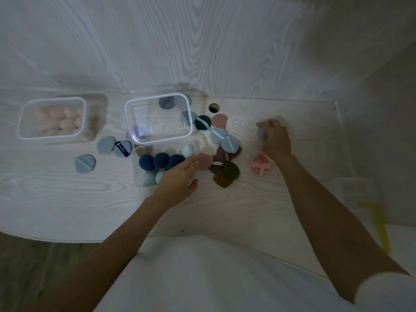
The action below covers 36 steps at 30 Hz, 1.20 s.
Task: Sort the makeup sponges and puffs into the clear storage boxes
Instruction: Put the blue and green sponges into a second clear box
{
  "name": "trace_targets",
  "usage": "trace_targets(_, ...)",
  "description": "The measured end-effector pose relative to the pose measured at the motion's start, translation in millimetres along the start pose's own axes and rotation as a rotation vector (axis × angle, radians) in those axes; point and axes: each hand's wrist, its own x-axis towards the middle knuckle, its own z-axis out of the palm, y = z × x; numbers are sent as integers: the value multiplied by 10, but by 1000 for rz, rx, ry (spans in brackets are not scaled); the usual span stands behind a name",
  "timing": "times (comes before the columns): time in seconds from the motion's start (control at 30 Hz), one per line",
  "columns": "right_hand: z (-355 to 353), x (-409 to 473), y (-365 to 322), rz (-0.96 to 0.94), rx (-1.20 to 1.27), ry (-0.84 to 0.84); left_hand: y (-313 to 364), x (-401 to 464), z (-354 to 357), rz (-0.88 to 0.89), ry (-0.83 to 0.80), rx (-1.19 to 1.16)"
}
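While my right hand (275, 140) curls round a pale blue sponge (261, 132) at the far right of the pile, my left hand (180, 176) lies w/ fingers straight, tips touching a pink puff (206, 161), holding nothing. A pink marbled sponge (260, 165) sits just by the right wrist.

Containers: middle clear box (188, 122) is open; I see lilac pieces (137, 132) at its near-left corner, can't tell if inside or under it. Left clear box (82, 118) holds peach sponges (60, 121).

Around: three navy sponges (161, 160) in a row just left of the left hand, mint sponges (149, 177) below them. Blue puffs (225, 139) w/ light bands, a dark green puff (202, 122) and a pink one lie right of the middle box; maroon puffs (221, 157) and olive puffs (227, 175) between both hands. More blue puffs (105, 144) left of the navy row, apart from the pile.

Bench (67, 188) is pale wood grain w/ a round cable hole (213, 107), against a matching wall (202, 41). Light is dim.
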Motion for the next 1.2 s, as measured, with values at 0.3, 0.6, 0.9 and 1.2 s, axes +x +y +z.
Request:
trace_targets(0.3,-188,-644,-1040,-139,567,161,-103,-138,-182,-91,163,41)
trace_targets(0.6,344,-804,-1808,-453,487,111,-544,-308,-413,-229,9,269)
trace_targets(0.9,591,-765,-1940,-698,-94,80,-698,-367,-356,-69,-45,195)
trace_targets(1.2,548,-810,-2294,-437,-285,-77,-701,-442,-331,-16,-43,113)
